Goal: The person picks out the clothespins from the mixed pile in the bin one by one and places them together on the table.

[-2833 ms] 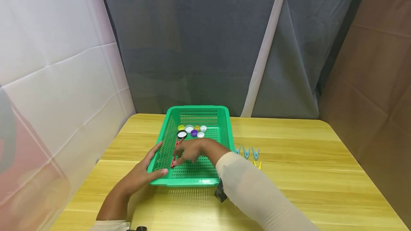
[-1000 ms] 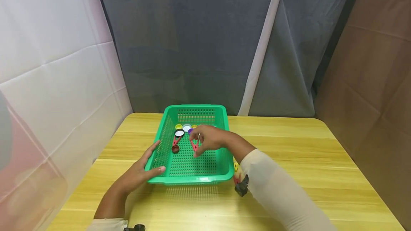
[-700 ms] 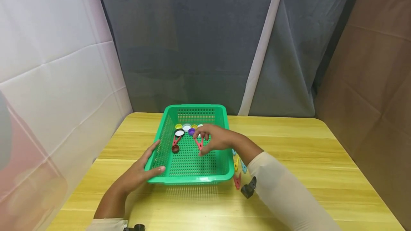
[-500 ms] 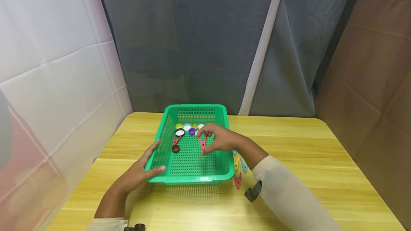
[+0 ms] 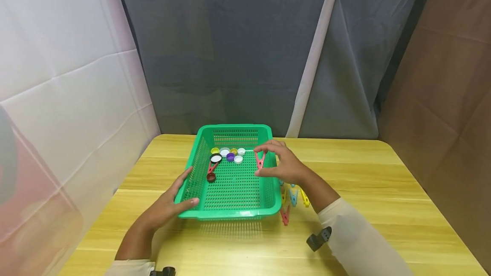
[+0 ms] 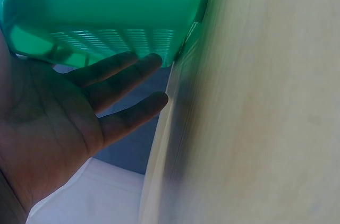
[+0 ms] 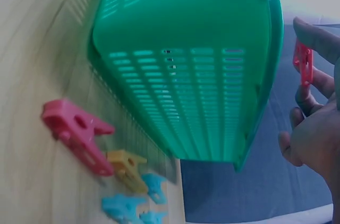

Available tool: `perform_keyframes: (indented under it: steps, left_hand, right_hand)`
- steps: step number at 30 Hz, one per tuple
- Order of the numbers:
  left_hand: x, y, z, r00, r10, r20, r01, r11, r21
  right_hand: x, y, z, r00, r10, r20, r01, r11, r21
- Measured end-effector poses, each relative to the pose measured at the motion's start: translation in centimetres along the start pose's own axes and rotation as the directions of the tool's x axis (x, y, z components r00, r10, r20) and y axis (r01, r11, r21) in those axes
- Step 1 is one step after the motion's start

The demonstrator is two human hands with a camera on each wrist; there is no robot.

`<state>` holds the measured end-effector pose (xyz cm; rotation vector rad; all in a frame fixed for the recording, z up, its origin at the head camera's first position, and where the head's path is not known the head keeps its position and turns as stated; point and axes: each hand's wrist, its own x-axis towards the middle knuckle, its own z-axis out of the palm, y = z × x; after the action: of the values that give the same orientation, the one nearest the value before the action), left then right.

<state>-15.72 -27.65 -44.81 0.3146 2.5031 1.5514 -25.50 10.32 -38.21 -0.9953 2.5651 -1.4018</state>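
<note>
A red clothespin (image 5: 259, 163) is pinched between the thumb and finger of my right hand (image 5: 285, 165), over the right side of the green basket (image 5: 245, 214). The right wrist view shows that clothespin (image 7: 304, 62) beyond the basket's rim. My left hand (image 5: 165, 208) rests at the basket's front left corner, thumb over the rim. Its fingers lie fairly straight along the outer wall in the left wrist view. Inside the basket, another red clothespin (image 5: 212, 168) lies between a brown cap (image 5: 211, 177) and a black-rimmed cap (image 5: 216, 158). Near them sit a purple cap (image 5: 230, 156) and several white and yellow ones.
Right of the basket, on the wooden table (image 5: 364, 208), lie a red clothespin (image 5: 284, 216), a blue clothespin (image 5: 293, 197), a yellow clothespin (image 5: 304, 198) and others partly hidden by the right arm. A grey curtain (image 5: 230, 54) hangs behind the table.
My right hand has lifted a red clothespin from the basket's left part and carried it rightward. The brown cap and the clothespins on the table have come into sight. My left hand stays put.
</note>
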Motion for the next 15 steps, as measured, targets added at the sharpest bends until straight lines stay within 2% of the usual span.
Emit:
perform_keyframes:
  steps: [12, 15]
  left_hand:
    - [-0.1, -0.1, -0.1, 1.000, -0.013, -0.007, 0.013, 1.000, 0.028]
    - [-0.1, 0.0, -0.1, 1.000, -0.008, -0.008, 0.008, 1.000, 0.030]
  right_hand:
    - [-3.6, 1.2, -1.4, 0.999, -0.039, -0.023, 0.038, 0.999, -0.034]
    - [-4.6, 1.5, -1.9, 0.999, -0.028, -0.039, 0.027, 0.999, -0.043]
